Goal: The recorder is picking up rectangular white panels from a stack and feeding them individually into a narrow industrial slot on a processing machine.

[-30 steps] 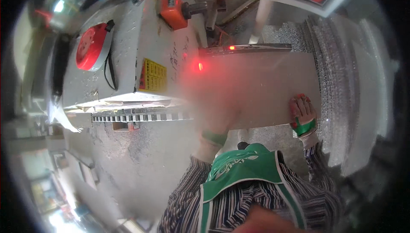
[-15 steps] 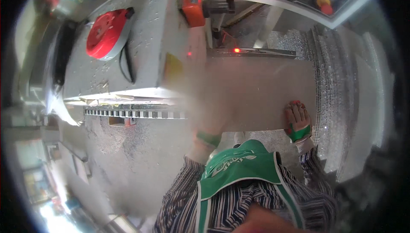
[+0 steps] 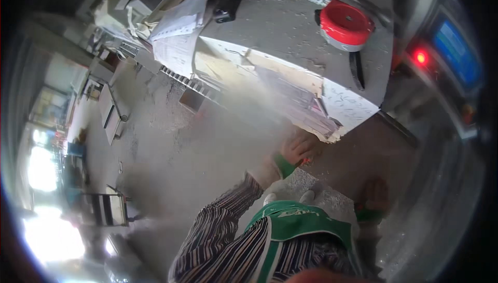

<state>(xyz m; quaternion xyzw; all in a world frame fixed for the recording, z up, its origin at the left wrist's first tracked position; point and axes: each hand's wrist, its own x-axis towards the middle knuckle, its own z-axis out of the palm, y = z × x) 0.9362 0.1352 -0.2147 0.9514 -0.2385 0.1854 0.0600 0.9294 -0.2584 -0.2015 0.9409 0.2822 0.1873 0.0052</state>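
A flat brownish-grey sheet [image 3: 358, 153] lies in front of me, dim and slightly blurred, its far part passing beneath the papers at the machine table. At its near left corner is my left hand [image 3: 298, 150], closed on the edge with the fingers over the top; its thumb side is hard to make out. My right hand [image 3: 374, 195] is dark and smeared at the near right edge, its fingers curved over the sheet. Green bands show at both wrists.
A grey machine table [image 3: 280, 24] bears a red and grey tape measure [image 3: 346, 24] with a black strap. Papers [image 3: 179, 44] hang along its side. A control panel [image 3: 451, 55] with a blue screen and red light stands at the right. A dark-striped stool-like object [image 3: 111, 208] is at lower left.
My view has swung left, so the table and tape measure now appear farther right. The hands remain at the sheet's near edge. More floor and the hanging papers have come into view.
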